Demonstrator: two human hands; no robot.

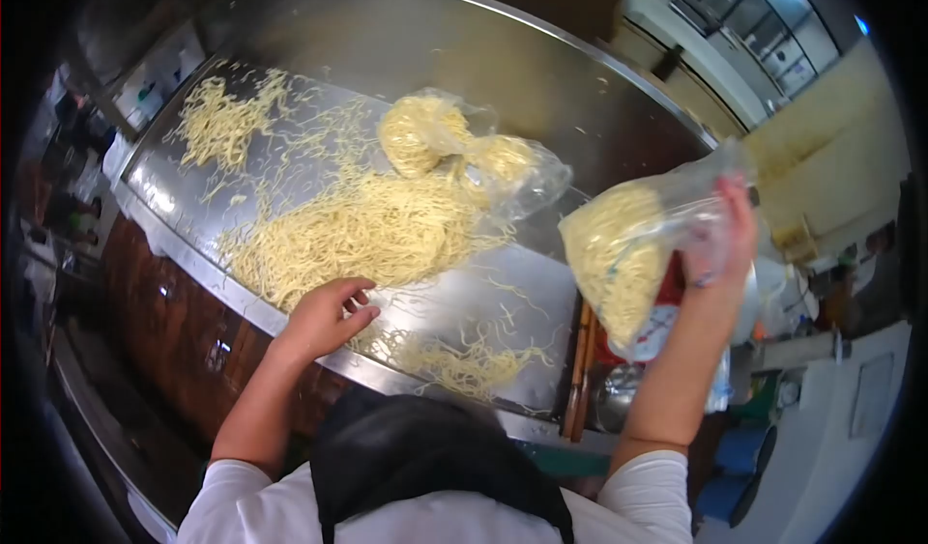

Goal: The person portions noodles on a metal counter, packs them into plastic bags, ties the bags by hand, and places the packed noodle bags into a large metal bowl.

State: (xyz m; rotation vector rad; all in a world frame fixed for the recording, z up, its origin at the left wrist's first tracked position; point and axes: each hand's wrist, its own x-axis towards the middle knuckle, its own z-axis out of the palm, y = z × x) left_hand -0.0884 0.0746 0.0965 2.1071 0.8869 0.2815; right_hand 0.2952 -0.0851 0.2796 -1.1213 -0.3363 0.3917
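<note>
My right hand [723, 238] grips the gathered top of a clear plastic bag of noodles [619, 249], lifted at the right end of the metal table. Yellow noodles fill the lower part of that bag. My left hand [329, 320] is held with fingers loosely curled and apart at the near edge of a large pile of loose noodles [362, 235]; nothing shows in it. Whether its fingertips touch the noodles I cannot tell. Behind the pile rest two more filled bags, one at the back [416, 133] and one to its right [507, 162].
The steel table [522, 278] has a raised back wall [483, 46] and a metal near rim. A smaller noodle heap [227, 124] lies at the far left, and scattered strands [474, 365] lie near my body. A wooden bar [580, 375] stands at the right end, beside a metal container [616, 394].
</note>
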